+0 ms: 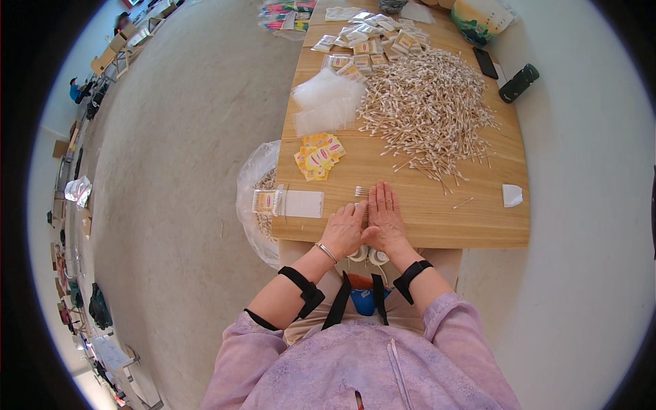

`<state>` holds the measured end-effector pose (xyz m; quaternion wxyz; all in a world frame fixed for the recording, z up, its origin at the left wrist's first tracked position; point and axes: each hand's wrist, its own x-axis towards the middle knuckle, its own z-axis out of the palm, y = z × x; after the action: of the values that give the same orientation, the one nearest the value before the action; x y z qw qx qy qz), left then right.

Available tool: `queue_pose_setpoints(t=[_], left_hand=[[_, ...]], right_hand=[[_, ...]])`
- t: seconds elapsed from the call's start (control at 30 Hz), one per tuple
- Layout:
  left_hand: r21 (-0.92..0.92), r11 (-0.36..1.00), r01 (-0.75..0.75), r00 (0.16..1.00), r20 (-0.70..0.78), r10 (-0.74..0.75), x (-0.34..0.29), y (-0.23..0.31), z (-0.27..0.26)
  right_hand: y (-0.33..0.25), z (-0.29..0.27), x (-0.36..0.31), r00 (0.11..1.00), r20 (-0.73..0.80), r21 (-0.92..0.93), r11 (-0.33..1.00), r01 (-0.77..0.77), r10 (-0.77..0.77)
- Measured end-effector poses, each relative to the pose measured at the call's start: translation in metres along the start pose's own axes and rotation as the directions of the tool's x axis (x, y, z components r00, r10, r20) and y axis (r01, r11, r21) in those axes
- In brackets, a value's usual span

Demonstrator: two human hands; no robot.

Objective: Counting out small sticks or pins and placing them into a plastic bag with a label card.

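Observation:
A small row of cotton swabs (pixel 361 192) lies on the table near its front edge, between my two hands. My left hand (pixel 345 229) has bent fingers closed against the swabs' left side. Lying flat along their right side is my right hand (pixel 386 215), its fingers straight and side by side. The hands hide much of the row. Left of them is a white rectangular block (pixel 304 203), with a clear packet of swabs and a yellow card (pixel 266 202) at the table's left edge. A large loose heap of cotton swabs (pixel 430 109) spreads farther back on the right.
Yellow printed cards (pixel 320 157) and clear plastic sleeves (pixel 328 102) lie on the left side. Filled packets (pixel 369 48) are piled at the back. A phone (pixel 485 63), a black cylinder (pixel 519 83) and a white scrap (pixel 512 195) line the right. A plastic bag (pixel 247 184) hangs beside the table.

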<state>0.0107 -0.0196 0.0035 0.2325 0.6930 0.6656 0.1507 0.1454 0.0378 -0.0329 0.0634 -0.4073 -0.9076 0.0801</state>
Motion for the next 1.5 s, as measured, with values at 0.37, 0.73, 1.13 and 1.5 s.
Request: queue_pose_setpoints(t=[0.37, 0.73, 1.13, 1.5], left_hand=[[-0.069, 0.997, 0.042, 0.996, 0.082, -0.036, 0.009, -0.006, -0.003], [-0.142, 0.986, 0.089, 0.993, 0.092, -0.077, 0.02, -0.006, -0.003], [-0.117, 0.986, 0.115, 0.993, 0.031, -0.112, 0.02, -0.006, -0.002], [-0.543, 0.826, 0.149, 0.926, -0.218, -0.31, 0.022, -0.011, 0.007]], right_hand=[[-0.002, -0.001, 0.0, 1.0, 0.0, 0.046, 0.999, -0.026, 0.026], [0.002, 0.005, -0.001, 0.998, -0.063, -0.045, 0.999, 0.013, -0.016], [-0.003, -0.01, -0.005, 0.999, 0.028, 0.061, 0.998, 0.02, -0.022], [-0.007, -0.015, -0.012, 0.997, 0.077, 0.098, 0.995, -0.013, 0.005]])
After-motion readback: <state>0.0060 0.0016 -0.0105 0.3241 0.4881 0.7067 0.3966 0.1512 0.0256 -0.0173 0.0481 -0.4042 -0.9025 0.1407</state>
